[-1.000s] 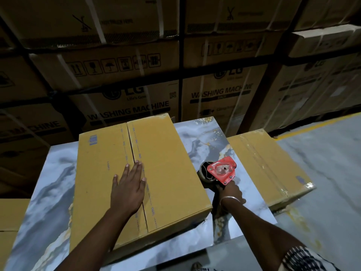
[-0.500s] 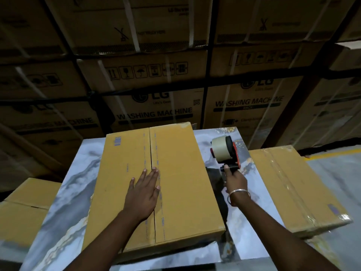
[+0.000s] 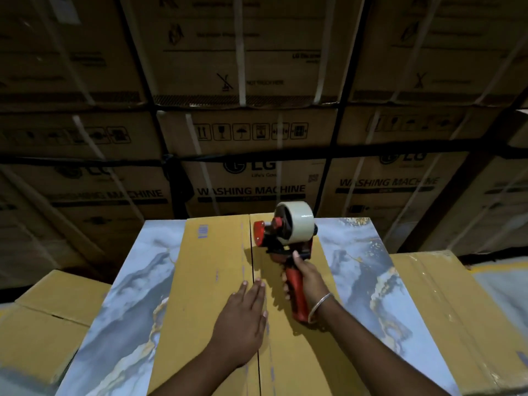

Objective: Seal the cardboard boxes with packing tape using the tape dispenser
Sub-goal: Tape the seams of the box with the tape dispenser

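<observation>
**Dispenser brought over the seam, first strip not yet laid**

A moment ago my right hand (image 3: pixel 307 277) held the tape dispenser (image 3: pixel 287 238) out beside the box, over the bare marble-patterned table (image 3: pixel 368 281). Now I have swung it across, and it stands over the cardboard box (image 3: pixel 211 281) near the table's far edge, just right of the centre seam (image 3: pixel 253 252). My fingers are wrapped tight round its red handle. My left hand (image 3: pixel 243 318) stays flat, fingers straight and together, pressing the flaps shut at the seam. I judge the taping is about to start from the far end; no tape shows on the seam yet.

The box is plain matte yellow-brown card, long and flat-topped. The roll is pale and glossy on a red and black plastic frame. A taped box (image 3: pixel 457 310) sits off the table's right edge.
</observation>
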{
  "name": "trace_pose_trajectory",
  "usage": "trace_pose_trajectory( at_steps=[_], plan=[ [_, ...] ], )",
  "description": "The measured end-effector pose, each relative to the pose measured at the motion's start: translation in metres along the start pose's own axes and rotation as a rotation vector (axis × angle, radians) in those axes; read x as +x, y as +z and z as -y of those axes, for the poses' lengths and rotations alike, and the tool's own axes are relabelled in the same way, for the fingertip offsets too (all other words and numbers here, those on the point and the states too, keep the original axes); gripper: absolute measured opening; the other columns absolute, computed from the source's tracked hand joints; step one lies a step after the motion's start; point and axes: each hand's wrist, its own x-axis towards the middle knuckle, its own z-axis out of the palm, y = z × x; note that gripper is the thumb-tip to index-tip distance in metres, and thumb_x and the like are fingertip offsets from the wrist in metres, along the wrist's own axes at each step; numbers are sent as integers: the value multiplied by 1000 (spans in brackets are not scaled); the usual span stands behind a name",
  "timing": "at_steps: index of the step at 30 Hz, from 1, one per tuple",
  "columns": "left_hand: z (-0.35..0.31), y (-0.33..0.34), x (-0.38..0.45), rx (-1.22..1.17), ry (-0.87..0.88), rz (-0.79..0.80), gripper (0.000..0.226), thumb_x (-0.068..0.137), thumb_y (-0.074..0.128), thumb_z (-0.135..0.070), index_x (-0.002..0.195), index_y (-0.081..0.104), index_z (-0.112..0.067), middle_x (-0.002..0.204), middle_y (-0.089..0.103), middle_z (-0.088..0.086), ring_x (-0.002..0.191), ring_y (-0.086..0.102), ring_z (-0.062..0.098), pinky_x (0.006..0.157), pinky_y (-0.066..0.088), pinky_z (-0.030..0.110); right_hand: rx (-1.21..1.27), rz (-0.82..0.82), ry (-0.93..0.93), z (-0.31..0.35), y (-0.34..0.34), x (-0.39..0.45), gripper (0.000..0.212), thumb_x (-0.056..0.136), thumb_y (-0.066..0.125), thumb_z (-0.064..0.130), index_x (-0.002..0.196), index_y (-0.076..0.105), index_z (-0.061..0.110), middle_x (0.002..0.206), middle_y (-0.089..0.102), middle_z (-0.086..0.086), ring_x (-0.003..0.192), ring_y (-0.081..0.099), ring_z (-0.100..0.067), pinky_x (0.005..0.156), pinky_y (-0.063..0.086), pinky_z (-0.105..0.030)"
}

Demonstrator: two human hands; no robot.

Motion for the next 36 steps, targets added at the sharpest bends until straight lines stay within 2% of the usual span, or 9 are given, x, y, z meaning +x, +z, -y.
trace_pose_trajectory(
  at_steps=[3, 7, 10, 12, 17, 21, 29, 33, 36],
  plan=[
    [6, -4, 3, 2, 37, -74, 68, 105, 10, -45, 135, 63, -15, 140, 60, 2, 122, 63, 25, 90, 56, 31, 85, 38, 132, -12, 17, 4, 56, 99, 44, 57, 81, 61, 7, 61, 53, -7, 47, 47, -19, 46, 38, -27],
    [26, -12, 13, -206, 15, -52, 55, 96, 32, -55, 139, 58, -32, 136, 62, -11, 124, 59, 13, 94, 51, 27, 210, 55, 199, -16, 17, 7, 54, 97, 44, 58, 79, 60, 10, 63, 51, -5, 44, 44, -16, 44, 36, -25],
    [42, -25, 33, -553, -247, -129, 32, 93, 45, -50, 99, 74, -37, 87, 74, -19, 81, 68, 6, 71, 54, 28, 259, 49, 190, -16, 11, 11, 53, 91, 48, 59, 78, 61, 9, 61, 52, -6, 41, 46, -16, 41, 38, -24],
    [50, -32, 51, -856, -422, -103, 26, 95, 55, -39, 78, 74, -32, 73, 71, -18, 69, 67, 4, 68, 54, 31, 303, 63, 184, -18, 8, 12, 54, 89, 47, 58, 78, 61, 7, 59, 53, -7, 39, 47, -15, 39, 40, -24],
    [64, -60, 90, -1373, -741, 280, 53, 104, 45, -44, 83, 73, -4, 78, 75, 7, 58, 65, 18, 52, 46, 21, 314, 98, 199, -23, 6, 12, 57, 90, 45, 58, 78, 60, 5, 60, 52, -8, 38, 46, -16, 39, 41, -24],
    [79, -71, 104, -1517, -819, 547, 65, 97, 38, -66, 99, 72, -10, 94, 78, 8, 86, 74, 21, 70, 50, 29, 235, 122, 213, -26, 8, 12, 59, 91, 43, 60, 78, 59, 5, 62, 52, -8, 40, 44, -16, 41, 39, -25],
    [85, -77, 110, -1617, -915, 601, 39, 89, 57, -49, 97, 71, -14, 94, 78, -1, 85, 73, 18, 90, 48, 35, 192, 149, 223, -27, 6, 15, 57, 88, 49, 61, 82, 59, 5, 61, 55, -5, 40, 47, -14, 41, 42, -24],
    [85, -77, 110, -1634, -945, 619, 31, 90, 56, -38, 98, 73, -13, 96, 78, -1, 87, 73, 16, 82, 48, 34, 185, 202, 212, -29, 4, 17, 70, 59, 83, 68, 80, 62, 5, 62, 55, -7, 41, 47, -16, 42, 42, -25],
    [88, -75, 111, -1690, -960, 619, 38, 94, 45, -39, 98, 71, -11, 98, 78, 3, 88, 73, 21, 83, 47, 36, 193, 197, 215, -28, 5, 16, 66, 65, 74, 67, 81, 61, 5, 61, 54, -7, 40, 47, -15, 41, 42, -25]
  ],
)
